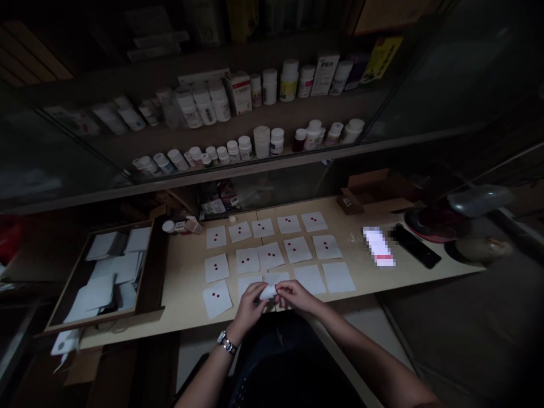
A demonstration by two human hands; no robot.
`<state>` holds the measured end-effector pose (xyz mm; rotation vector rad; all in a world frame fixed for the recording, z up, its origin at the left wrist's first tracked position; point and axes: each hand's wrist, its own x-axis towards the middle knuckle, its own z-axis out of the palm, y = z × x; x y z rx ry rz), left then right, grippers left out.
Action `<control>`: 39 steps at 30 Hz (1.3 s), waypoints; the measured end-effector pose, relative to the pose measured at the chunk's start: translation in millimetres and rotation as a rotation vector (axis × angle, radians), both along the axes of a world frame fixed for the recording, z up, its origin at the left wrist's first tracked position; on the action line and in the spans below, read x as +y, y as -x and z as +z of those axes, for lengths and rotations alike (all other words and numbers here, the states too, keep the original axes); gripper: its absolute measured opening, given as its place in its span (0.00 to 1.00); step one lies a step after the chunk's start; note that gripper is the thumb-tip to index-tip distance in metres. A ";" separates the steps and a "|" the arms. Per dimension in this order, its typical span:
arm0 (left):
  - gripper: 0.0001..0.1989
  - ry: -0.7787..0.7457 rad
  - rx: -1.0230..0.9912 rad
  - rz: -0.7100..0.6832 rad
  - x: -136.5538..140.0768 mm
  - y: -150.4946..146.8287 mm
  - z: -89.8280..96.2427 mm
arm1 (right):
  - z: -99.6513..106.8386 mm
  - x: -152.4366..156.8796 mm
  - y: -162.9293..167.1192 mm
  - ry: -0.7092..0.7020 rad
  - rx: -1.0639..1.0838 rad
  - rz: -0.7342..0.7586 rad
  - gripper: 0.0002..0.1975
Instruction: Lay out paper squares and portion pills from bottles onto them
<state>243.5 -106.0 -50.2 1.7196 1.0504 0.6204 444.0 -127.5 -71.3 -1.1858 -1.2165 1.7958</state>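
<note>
A small white pill bottle (268, 292) lies tilted in my left hand (250, 301), whose fingers are wrapped round it. My right hand (295, 294) is closed in a pinch at the bottle's right end; whatever its fingertips hold is hidden. Both hands are over the front row of white paper squares. Most squares, such as this paper square (219, 307), carry two red pills (216, 295). The front-row paper square at the right (346, 277) is bare, as is the paper square beside it (312, 281). My hands partly cover two more squares.
An open drawer (140, 300) with stacked white paper stands at the left. Small bottles (169, 226) and boxes sit at the back left. To the right are a lit phone (378, 246), a dark phone (419, 248) and an open cardboard box (378, 195). Medicine shelves (238, 170) rise behind.
</note>
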 end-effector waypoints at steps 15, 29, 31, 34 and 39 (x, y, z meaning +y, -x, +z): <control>0.18 0.074 0.000 0.037 2.4 -2.2 -7.0 | -14.9 -0.9 -1.0 -0.037 -0.004 -0.313 0.15; 0.16 -0.051 0.090 0.239 0.1 18.0 -28.8 | -61.4 6.7 15.1 -0.394 -1.015 0.150 0.12; 0.16 -0.066 0.098 0.246 0.7 20.6 -29.2 | -61.1 8.2 13.8 -0.394 -1.015 0.145 0.11; 0.16 -0.088 0.100 0.235 2.5 22.8 -30.7 | -54.9 8.7 9.2 -0.407 -0.971 0.083 0.11; 0.17 -0.131 0.105 0.120 11.9 19.9 -31.9 | -28.7 6.6 3.9 -0.367 -0.778 -0.268 0.10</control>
